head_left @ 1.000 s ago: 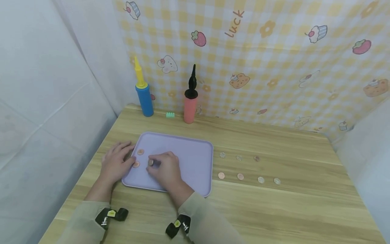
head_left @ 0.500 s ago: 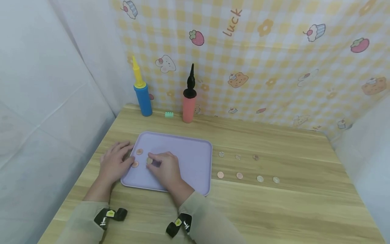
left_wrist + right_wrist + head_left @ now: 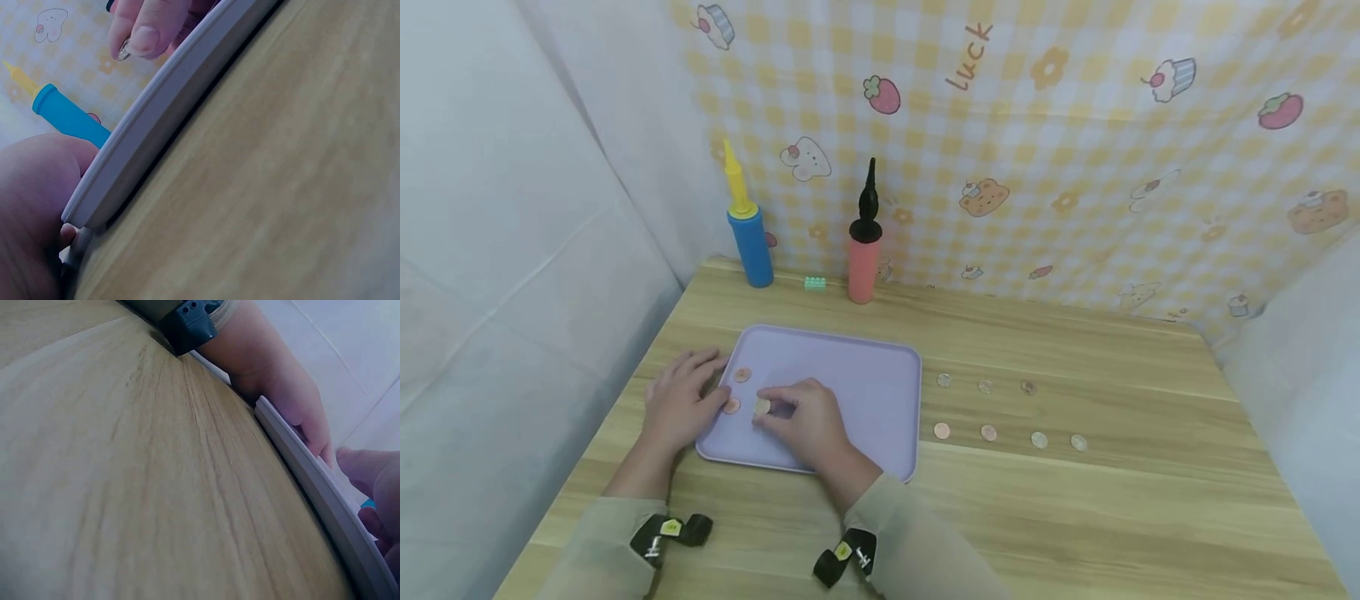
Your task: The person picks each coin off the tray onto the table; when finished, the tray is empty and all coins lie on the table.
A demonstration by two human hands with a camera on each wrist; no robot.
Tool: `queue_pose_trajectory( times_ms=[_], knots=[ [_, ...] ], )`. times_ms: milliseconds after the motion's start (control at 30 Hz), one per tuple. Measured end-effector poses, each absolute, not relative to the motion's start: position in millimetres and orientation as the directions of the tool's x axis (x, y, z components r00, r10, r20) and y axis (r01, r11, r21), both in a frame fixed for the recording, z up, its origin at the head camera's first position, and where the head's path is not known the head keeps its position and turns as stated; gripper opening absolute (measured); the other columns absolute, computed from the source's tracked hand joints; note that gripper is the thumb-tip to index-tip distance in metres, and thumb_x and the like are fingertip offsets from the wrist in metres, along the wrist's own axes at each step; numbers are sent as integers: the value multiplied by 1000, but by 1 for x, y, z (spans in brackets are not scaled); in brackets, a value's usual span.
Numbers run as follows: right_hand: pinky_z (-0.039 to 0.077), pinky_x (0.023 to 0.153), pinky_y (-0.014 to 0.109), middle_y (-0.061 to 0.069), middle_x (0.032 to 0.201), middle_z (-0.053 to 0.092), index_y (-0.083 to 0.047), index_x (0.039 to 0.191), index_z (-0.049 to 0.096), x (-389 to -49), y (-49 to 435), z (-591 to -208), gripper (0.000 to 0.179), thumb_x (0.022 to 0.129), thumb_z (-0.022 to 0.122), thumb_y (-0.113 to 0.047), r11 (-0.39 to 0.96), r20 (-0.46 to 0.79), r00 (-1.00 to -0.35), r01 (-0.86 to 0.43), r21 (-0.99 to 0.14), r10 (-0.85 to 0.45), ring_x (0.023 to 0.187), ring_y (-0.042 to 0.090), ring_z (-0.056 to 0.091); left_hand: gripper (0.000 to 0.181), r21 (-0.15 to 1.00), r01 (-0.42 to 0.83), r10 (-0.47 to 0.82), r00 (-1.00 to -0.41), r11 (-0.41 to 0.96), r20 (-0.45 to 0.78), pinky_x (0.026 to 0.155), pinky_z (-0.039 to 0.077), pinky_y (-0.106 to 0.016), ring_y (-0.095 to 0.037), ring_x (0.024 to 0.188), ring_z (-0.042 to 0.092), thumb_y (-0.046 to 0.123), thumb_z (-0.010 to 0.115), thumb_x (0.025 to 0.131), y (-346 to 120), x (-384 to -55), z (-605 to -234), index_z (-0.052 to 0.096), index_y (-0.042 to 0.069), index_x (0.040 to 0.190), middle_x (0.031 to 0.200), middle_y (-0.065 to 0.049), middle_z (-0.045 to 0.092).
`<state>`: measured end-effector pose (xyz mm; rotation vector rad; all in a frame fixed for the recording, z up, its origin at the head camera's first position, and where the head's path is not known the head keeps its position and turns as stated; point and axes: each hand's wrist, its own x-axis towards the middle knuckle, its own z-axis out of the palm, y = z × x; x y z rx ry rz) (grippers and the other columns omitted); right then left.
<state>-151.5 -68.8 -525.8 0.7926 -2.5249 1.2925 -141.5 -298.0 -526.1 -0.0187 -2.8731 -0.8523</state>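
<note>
Between thumb and fingertips, my right hand (image 3: 812,421) pinches a pale coin (image 3: 762,407) low over the left part of the lilac tray (image 3: 868,375). The left wrist view shows the same coin (image 3: 124,49) tilted, its edge peeking out below the fingertips. My left hand (image 3: 681,404) rests at the tray's left rim, thumb over the rim and the other fingers spread along the outside. Close to that thumb tip lies a copper coin (image 3: 732,406), partly covered by it. Another copper coin (image 3: 742,375) lies flat farther back in the tray.
Right of the tray, several coins lie in two rows on the wooden table, among them a copper coin (image 3: 942,431) and a silvery coin (image 3: 1039,440). Behind stand a blue pump (image 3: 752,250), a mint toy brick (image 3: 815,283) and a pink pump (image 3: 863,271).
My right hand has shifted slightly left and toward me with the pinched coin, which has turned to show more of its face. My left hand has kept its place on the tray.
</note>
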Motion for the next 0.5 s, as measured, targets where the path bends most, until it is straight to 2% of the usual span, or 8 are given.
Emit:
queue_pose_trajectory(
  times_ms=[500],
  knots=[
    [50,84,17,-14,102,79,-19,109,84,-149,-40,-524,30,81,96,-25,469,390,-855,-515,-718,-342,96,2,64,50,551,52,-33,-989,833,143,109,17,-82,-54,152,27,24,64,100,-296,-142,-527,62,3,145,162,-23,45]
  ],
)
